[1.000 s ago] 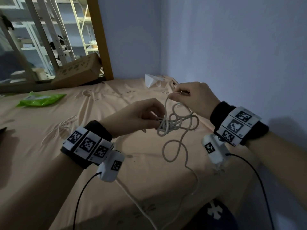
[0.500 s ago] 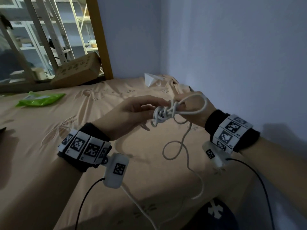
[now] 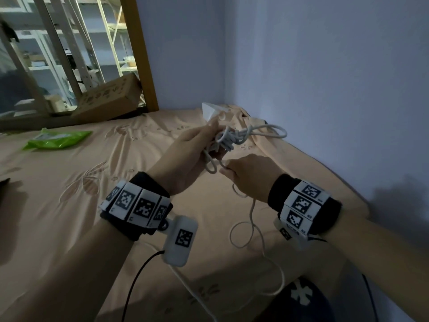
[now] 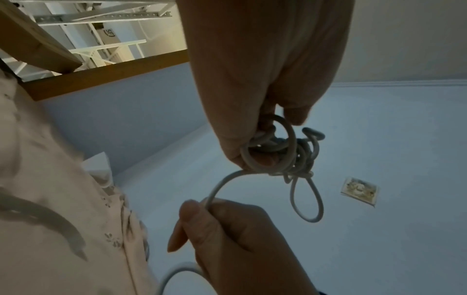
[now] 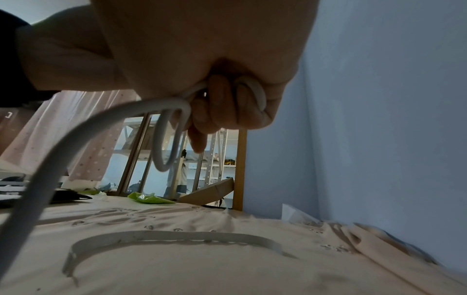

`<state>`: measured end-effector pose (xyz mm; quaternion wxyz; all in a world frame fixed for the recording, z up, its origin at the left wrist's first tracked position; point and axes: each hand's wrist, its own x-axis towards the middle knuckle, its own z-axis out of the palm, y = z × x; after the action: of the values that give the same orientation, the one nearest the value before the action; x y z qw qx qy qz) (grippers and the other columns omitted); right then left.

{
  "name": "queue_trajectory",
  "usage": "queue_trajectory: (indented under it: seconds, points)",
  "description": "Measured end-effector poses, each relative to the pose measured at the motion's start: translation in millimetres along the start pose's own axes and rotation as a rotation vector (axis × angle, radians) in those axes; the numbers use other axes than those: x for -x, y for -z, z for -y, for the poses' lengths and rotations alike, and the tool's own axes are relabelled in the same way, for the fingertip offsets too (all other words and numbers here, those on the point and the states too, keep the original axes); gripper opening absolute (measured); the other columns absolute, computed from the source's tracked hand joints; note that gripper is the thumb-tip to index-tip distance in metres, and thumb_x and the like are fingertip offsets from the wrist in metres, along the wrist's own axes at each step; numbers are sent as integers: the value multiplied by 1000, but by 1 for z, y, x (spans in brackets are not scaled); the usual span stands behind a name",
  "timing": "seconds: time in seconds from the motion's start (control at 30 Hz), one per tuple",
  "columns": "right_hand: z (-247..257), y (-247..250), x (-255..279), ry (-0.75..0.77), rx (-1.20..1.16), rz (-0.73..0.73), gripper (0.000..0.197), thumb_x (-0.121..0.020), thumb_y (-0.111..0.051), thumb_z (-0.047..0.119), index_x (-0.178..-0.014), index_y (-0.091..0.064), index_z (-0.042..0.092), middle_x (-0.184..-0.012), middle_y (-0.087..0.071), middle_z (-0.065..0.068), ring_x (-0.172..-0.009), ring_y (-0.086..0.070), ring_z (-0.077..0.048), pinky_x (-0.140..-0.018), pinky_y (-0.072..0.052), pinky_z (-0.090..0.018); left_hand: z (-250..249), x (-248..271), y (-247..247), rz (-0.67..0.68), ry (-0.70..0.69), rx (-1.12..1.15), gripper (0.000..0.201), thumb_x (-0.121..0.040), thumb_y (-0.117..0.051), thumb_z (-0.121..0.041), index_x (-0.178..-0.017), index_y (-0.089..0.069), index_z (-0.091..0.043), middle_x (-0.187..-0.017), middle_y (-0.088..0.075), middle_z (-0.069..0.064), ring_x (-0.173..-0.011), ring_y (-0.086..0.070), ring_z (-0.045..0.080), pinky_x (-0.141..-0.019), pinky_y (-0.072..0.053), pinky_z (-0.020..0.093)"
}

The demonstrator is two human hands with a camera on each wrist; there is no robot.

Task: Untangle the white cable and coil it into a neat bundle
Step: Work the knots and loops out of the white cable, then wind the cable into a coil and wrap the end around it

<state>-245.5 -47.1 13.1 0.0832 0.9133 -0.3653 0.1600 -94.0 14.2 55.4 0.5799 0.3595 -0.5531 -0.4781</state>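
Note:
A white cable (image 3: 229, 139) is knotted into a tangled clump held in the air above a peach bedsheet. My left hand (image 3: 192, 156) pinches the clump (image 4: 280, 151) between thumb and fingers. One loop (image 3: 269, 131) sticks out to the right of the knot. Just below, my right hand (image 3: 248, 175) grips a strand (image 4: 222, 185) leading out of the clump, with its fingers curled round the cable (image 5: 250, 93). From the right hand the cable hangs down in loose loops (image 3: 246, 233) onto the bed and runs off toward the near edge.
The bed (image 3: 92, 205) fills the lower view, with blue walls (image 3: 325, 77) close at the right and back. A green packet (image 3: 58, 140), a cardboard box (image 3: 109, 98) and a wooden post (image 3: 141, 52) lie at the far left. A folded white paper (image 3: 211, 110) sits behind the hands.
The left hand lifted the clump higher and farther away. The right hand left the top loop, dropped below the knot and took hold of a lower strand.

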Motion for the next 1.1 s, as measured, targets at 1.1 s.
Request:
queue_trajectory:
  seconds: [1.1]
  points:
    - [-15, 43, 10, 239, 5, -299, 13, -88, -62, 29, -94, -68, 20, -83, -60, 0, -67, -58, -19, -45, -44, -27, 26, 7, 55, 343, 9, -1150, 31, -94, -60, -34, -124, -62, -37, -75, -63, -13, -66, -54, -1, -63, -39, 16]
